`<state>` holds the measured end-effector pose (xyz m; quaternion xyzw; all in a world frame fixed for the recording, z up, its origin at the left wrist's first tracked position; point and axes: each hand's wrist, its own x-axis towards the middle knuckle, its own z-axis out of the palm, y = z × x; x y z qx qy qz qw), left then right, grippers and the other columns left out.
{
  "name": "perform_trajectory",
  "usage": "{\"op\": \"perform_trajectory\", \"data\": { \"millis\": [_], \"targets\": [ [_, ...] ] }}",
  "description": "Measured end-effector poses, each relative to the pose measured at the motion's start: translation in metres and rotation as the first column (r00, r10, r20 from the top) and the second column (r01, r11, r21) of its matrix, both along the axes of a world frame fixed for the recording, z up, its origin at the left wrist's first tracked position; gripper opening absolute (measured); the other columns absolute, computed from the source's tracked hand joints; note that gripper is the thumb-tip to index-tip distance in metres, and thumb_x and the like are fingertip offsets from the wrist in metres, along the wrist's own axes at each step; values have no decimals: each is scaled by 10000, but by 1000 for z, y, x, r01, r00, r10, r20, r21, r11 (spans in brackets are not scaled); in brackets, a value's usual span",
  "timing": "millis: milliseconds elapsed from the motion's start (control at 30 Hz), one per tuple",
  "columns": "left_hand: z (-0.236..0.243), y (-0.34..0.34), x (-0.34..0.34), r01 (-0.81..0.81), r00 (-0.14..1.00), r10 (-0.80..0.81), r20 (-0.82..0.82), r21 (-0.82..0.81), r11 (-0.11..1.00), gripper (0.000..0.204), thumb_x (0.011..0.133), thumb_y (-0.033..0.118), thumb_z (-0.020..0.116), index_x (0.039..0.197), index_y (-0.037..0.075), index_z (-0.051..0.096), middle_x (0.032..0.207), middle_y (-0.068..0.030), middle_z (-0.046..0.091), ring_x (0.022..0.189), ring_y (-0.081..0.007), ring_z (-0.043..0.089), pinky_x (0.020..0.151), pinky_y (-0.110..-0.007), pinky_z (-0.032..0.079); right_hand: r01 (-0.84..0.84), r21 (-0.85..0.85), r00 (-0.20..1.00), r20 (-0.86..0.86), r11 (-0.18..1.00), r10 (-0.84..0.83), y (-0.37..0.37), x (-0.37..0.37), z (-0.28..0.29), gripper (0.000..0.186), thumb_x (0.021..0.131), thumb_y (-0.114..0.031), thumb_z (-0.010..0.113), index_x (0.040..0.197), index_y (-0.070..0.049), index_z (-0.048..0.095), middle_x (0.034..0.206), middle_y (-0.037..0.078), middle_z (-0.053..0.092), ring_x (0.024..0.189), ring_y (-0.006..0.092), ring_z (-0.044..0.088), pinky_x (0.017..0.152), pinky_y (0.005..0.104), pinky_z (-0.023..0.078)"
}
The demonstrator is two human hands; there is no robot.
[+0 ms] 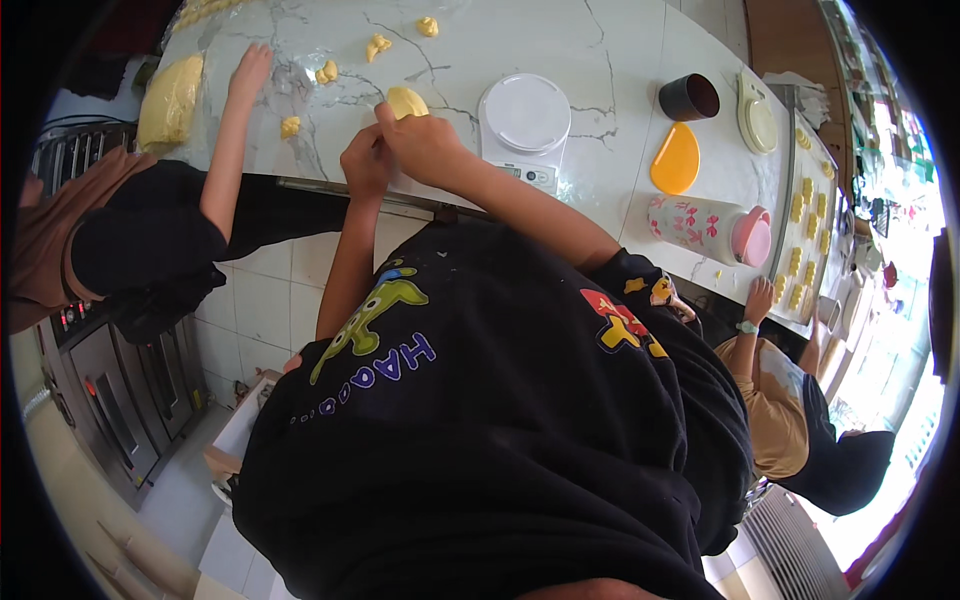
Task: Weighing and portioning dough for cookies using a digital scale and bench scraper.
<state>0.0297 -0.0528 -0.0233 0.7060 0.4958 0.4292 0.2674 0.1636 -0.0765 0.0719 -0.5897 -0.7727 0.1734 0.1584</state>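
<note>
My right hand (428,148) is closed, its fingers curled toward my left hand (368,163). The two hands meet over the table's near edge, the left one with its fingers bent. What lies between the fingers is hidden. A smooth lump of yellow dough (405,102) shows just beyond my right knuckles; I cannot tell whether it is held or rests on the table. Small torn dough pieces lie farther off, among them a knobbly one (377,46) and a rounder one (428,27). Right of my hands stands a white kitchen scale (525,115), its round pan bare.
An orange dough scraper (677,160), a dark cup (689,97) and a pink-lidded bottle (708,230) stand to the right, near a tray (785,215) of shaped dough. A co-worker's hand (254,72) is at the left by a bagged dough mass (171,103). Another person works at far right.
</note>
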Motion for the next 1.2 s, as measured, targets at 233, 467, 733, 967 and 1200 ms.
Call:
{"op": "perform_trajectory", "data": {
  "millis": [233, 467, 733, 967, 1200],
  "targets": [
    [1, 1, -12, -56, 998, 48, -43, -207, 977, 162, 770, 31, 681, 920, -21, 652, 813, -88, 666, 761, -126, 636, 692, -259, 507, -86, -145, 993, 64, 986, 96, 29, -28, -11, 353, 778, -187, 622, 1010, -5, 427, 791, 151, 658, 715, 305, 672, 575, 378, 525],
    [-4, 12, -18, -24, 706, 256, 661, -339, 940, 238, 866, 14, 577, 1097, -45, 583, 961, -129, 632, 890, -192, 621, 808, -302, 525, 173, -243, 884, -388, 955, -259, 26, 52, -44, 605, 801, -217, 641, 1237, 69, 336, 995, 275, 609, 960, 419, 589, 819, 445, 473],
    [56, 21, 58, 356, 805, -217, 552, -157, 921, 307, 862, -63, 540, 1168, -33, 537, 1056, -146, 634, 944, -161, 621, 840, -270, 518, 642, -110, 550, -623, 759, -556, -74, 163, -18, 469, 823, -129, 624, 1185, 59, 393, 1008, 249, 609, 927, 373, 608, 779, 412, 479],
    [66, 14, 138, 594, 804, -570, 166, -199, 780, 167, 832, -28, 585, 986, -13, 646, 973, -105, 669, 888, -154, 652, 785, -270, 528, 672, 1, 694, -350, 741, -629, -142, 184, 42, 446, 843, -161, 599, 1185, 9, 368, 957, 264, 602, 919, 428, 578, 772, 452, 457],
    [56, 12, 153, 675, 675, -534, -509, 133, 726, 297, 799, 141, 650, 1082, 51, 640, 1243, -134, 504, 986, -245, 583, 852, -346, 480, 732, 32, 647, -348, 681, -679, -163, 184, 32, 494, 845, -158, 595, 1242, 10, 353, 939, 274, 589, 921, 444, 548, 784, 459, 434]
  ]
}}
